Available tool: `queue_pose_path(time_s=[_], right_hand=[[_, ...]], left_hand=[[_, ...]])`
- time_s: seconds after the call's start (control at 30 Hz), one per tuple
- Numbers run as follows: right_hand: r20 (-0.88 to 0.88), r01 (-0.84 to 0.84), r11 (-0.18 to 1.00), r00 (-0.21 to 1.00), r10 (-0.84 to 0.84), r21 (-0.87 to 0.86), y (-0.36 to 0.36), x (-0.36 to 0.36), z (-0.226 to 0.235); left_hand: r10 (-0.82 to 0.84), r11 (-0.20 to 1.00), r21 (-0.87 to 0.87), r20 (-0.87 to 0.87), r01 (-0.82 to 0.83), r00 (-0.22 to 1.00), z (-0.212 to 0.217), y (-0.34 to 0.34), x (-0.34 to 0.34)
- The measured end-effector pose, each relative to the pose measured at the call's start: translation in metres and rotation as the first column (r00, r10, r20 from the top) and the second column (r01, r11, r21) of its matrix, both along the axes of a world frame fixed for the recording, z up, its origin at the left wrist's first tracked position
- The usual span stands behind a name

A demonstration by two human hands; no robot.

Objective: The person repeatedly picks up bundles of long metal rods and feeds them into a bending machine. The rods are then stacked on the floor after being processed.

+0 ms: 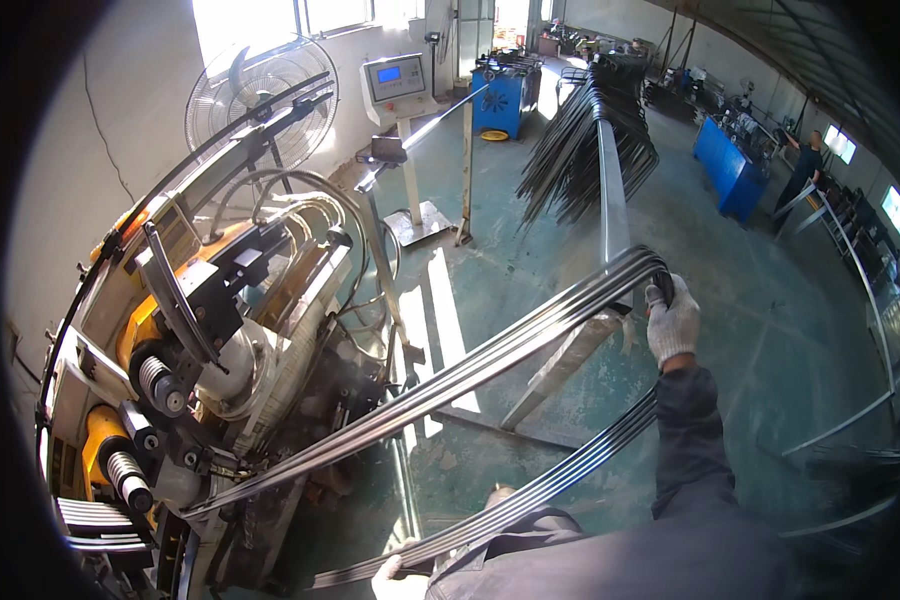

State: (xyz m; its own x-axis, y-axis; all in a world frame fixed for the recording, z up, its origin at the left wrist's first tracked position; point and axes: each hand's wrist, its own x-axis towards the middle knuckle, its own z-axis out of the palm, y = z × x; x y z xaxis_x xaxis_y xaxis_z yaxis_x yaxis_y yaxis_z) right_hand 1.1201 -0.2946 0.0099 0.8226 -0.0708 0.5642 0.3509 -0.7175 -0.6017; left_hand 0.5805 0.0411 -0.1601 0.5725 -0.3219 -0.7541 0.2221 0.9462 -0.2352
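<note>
A bundle of several long, shiny metal bars (450,375) slopes from the bending machine (240,330) at lower left up to a rounded bend at right. My right hand (675,318), in a pale knit glove, is closed round the bars just below that bend. Another run of the bars (560,470) passes low in front of me, partly behind my right sleeve; whether it joins the upper run is hidden there. My left hand (400,580), gloved too and cut off by the lower edge, closes on this lower run. Under the upper run, near the bend, stands a metal support (565,365).
Many dark bent bars (580,150) hang over a long grey beam (610,190) ahead. A control box (398,85) on a post and a large fan (260,100) stand at far left. Blue machines (725,165) and a person (802,165) are at far right.
</note>
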Motion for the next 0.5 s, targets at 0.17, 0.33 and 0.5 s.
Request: queue_pose_path(time_s=[0.17,0.33,0.5], right_hand=[[-0.04,0.089,0.893,0.992,-0.119,-0.441,-0.039,0.176,-0.05],[-0.117,-0.041,0.883,0.993,-0.016,-0.467,-0.049,0.352,-0.086],[0.065,-0.172,0.943,0.978,0.197,-0.284,0.028,0.355,-0.08]], left_hand=[[0.275,0.828,0.408,0.304,-0.385,0.912,-0.023,-0.068,0.081],[0.348,0.467,0.82,0.173,-0.331,0.921,-0.009,-0.072,0.14],[0.431,0.47,0.719,0.319,-0.512,0.844,0.004,-0.101,0.136]])
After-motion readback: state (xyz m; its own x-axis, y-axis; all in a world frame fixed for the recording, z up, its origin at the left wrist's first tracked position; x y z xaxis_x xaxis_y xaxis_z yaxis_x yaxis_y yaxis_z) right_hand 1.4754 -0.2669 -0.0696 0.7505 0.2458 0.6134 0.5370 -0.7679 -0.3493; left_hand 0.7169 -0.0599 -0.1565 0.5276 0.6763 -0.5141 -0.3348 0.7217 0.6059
